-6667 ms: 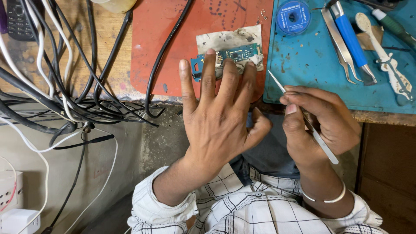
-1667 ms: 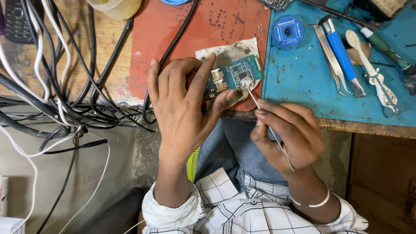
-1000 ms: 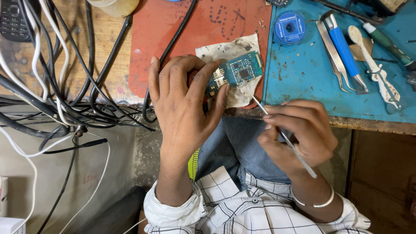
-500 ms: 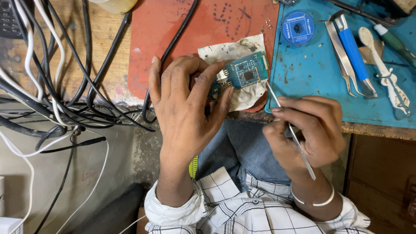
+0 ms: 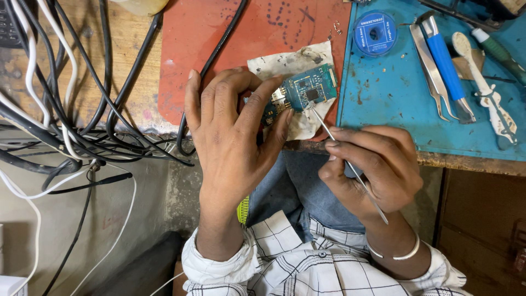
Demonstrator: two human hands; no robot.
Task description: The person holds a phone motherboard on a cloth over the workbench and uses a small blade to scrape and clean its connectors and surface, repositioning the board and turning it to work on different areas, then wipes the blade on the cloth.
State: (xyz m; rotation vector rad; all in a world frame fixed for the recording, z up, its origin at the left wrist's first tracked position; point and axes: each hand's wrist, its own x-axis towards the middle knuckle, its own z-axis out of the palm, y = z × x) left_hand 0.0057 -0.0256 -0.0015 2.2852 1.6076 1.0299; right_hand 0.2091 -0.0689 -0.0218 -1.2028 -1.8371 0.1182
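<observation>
Since half a second ago: little changed; circuit board (image 5: 304,92) remains tilted at the bench edge, thin metal probe (image 5: 344,159) again has its tip at the board's lower right edge.

Left hand (image 5: 233,145): centre of frame, fingers curled, thumb and fingertips pinching the left end of the circuit board; closed on it.

Right hand (image 5: 372,170): right of centre, lower than the board, fingers folded round the metal probe in a pen-like grip; probe runs diagonally from upper left to lower right, rear end jutting past the wrist. Silver bangle (image 5: 397,255) on that wrist.

Circuit board: small, teal-green, upper centre of frame, held over a stained white cloth scrap (image 5: 290,63), which lies on the red mat (image 5: 219,33).

Blue mat (image 5: 383,104): upper right. Bears a round blue spool (image 5: 375,33), steel tweezers (image 5: 432,74), a blue-handled tool (image 5: 445,63) just beside the tweezers, a white plastic tool (image 5: 485,87), and a green-handled tool (image 5: 501,52) near the right edge.

Cables (image 5: 60,109): black and white, tangled, left third of frame, lying across the wooden bench (image 5: 126,93); one black cable (image 5: 216,52) crosses the red mat.

Clothing: checked white sleeves (image 5: 285,263), bottom centre; blue trousers (image 5: 298,186) between the hands.
</observation>
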